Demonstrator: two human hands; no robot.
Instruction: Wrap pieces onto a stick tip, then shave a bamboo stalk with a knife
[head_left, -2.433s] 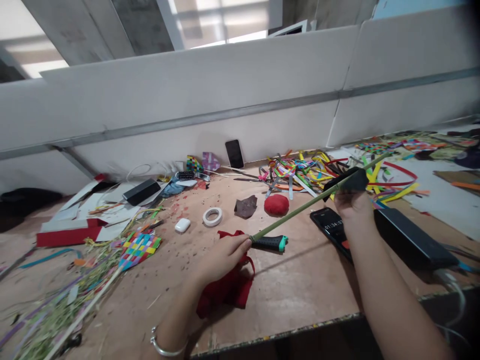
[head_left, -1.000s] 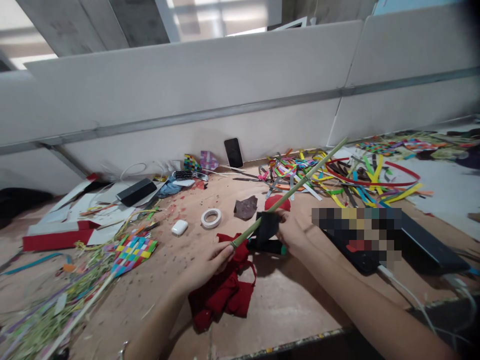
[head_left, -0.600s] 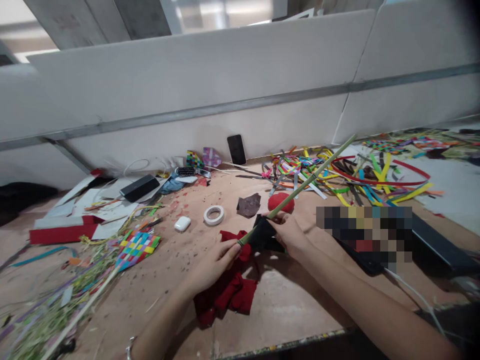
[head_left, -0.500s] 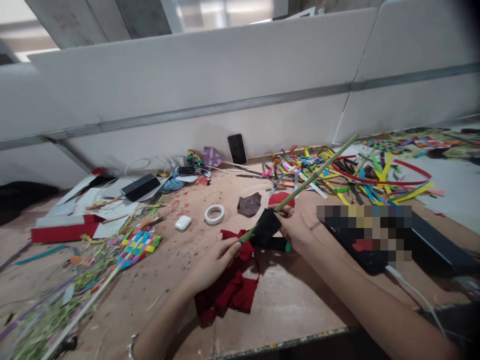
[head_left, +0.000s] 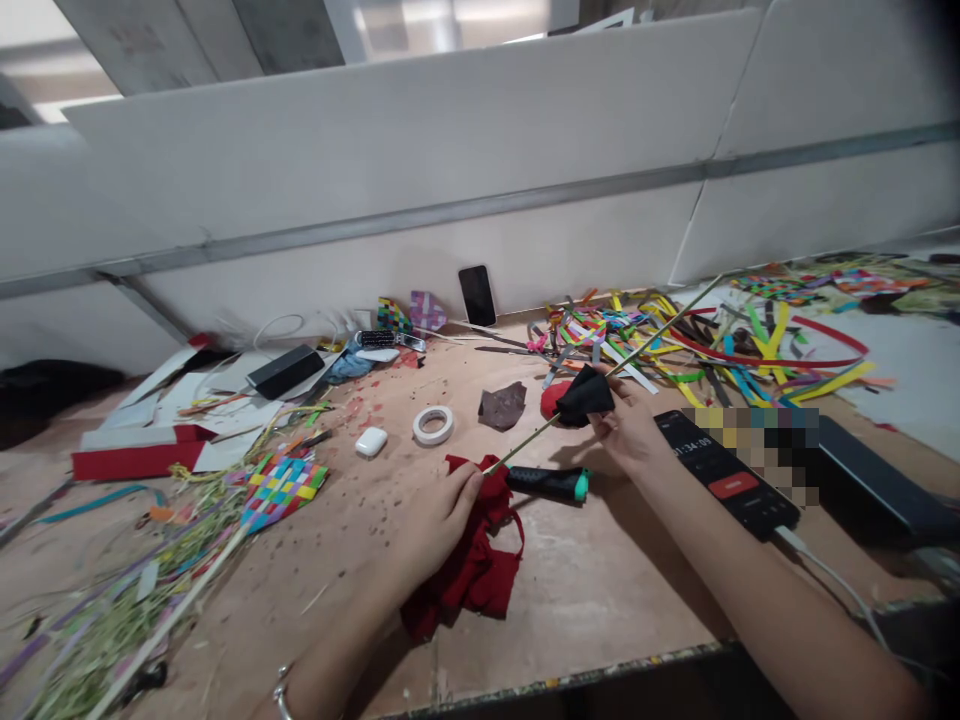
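My left hand point(head_left: 448, 505) pinches the lower end of a thin green stick point(head_left: 525, 440), which slants up to the right. Farther up, my right hand point(head_left: 624, 425) has its fingers closed on a black cloth point(head_left: 585, 396) wrapped around the stick. Under and beside my left hand lies crumpled red cloth point(head_left: 491, 580). A black-handled tool with a green end point(head_left: 551, 484) rests on the table between my hands. Behind the black cloth a round red object point(head_left: 553, 400) is partly hidden.
A tape roll point(head_left: 433, 425), white case point(head_left: 371, 442) and brown scrap point(head_left: 502, 405) lie ahead. Coloured strips point(head_left: 750, 350) are heaped back right; a woven piece point(head_left: 285, 490) lies left. Near my right arm are a phone on a cable point(head_left: 731, 480) and a dark box point(head_left: 877, 480).
My right hand has moved right and slightly down the view's depth with the black cloth, which is now farther up the stick. The black-handled tool is more exposed.
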